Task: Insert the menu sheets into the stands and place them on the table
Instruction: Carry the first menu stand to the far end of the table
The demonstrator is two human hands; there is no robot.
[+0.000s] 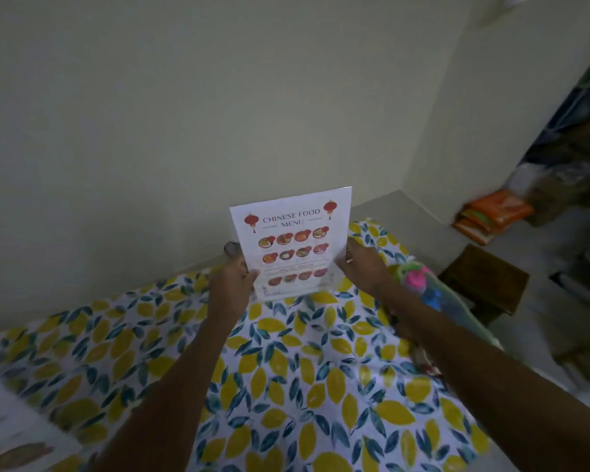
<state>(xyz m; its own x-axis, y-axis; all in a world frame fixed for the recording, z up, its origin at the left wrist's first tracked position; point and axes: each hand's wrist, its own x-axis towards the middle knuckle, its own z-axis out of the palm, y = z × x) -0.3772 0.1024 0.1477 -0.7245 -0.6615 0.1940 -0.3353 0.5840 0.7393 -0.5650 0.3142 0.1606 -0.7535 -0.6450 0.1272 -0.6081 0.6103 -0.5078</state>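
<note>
The left hand [234, 279] grips the lower left edge of the menu stand [292, 245], thumb on the front face and fingers curled behind it. The right hand [361, 265] clasps the stand's right edge a little higher up, palm against the side with the fingers wrapped toward the back; a ring shows on one finger. Both forearms reach in from the bottom of the frame and converge on the stand at the centre.

The stand is upright, tilted slightly back, and holds a menu sheet [288, 219] headed "CHINESE FOOD MENU", with red lanterns at the top corners and rows of small dish pictures beneath. Its base sits at or just above the far part of the table [286, 369]; whether it touches the cloth cannot be told. The table is covered with a tablecloth [150, 335] printed with yellow lemons and blue-green leaves, filling the lower half of the frame.

At the lower left corner lies another printed sheet [11, 434], blurred, with food pictures on it. Just right of the right wrist is a blurred pink and green object [414, 275] at the table's edge. Beyond it, at the right of the frame, stands a dark wooden stool [484, 277], and above that orange packets [491, 214] lie on the floor beside cluttered shelves [573, 137]. A plain pale wall [184, 114] fills the upper frame.
</note>
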